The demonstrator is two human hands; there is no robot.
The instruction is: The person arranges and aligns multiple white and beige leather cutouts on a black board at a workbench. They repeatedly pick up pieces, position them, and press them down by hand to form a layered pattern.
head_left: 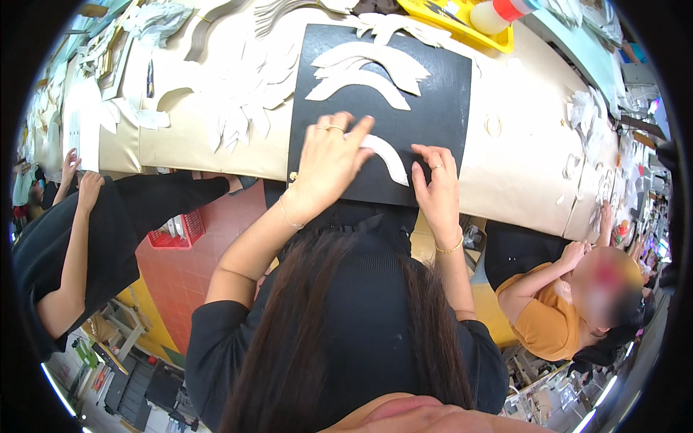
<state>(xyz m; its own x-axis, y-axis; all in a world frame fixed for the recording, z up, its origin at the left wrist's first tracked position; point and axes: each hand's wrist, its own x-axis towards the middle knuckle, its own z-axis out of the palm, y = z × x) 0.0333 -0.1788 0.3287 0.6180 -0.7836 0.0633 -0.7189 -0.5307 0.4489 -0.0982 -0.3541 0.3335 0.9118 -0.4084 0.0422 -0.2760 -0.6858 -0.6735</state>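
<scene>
On a black board [444, 101] lies a curved white strip [390, 158], arched like a collar piece, its material not clear. My left hand [326, 162] covers the strip's left end, which passes between index finger and thumb; its fingers are bent. Beside the strip's lower right end, my right hand [438, 180] rests at the board's right edge, fingers apart and nothing in them. Farther up the board sits a small pile of similar curved pieces [368, 61], with one more curved piece [361, 86] in front.
More white pieces [253, 86] spread over the paper-covered table [520, 151] left of the board. At the far edge stands a yellow tray [498, 40] holding a red-banded bottle [494, 16]. A pen [150, 78] lies at left. Other people work on both sides; a red crate [177, 231] is below.
</scene>
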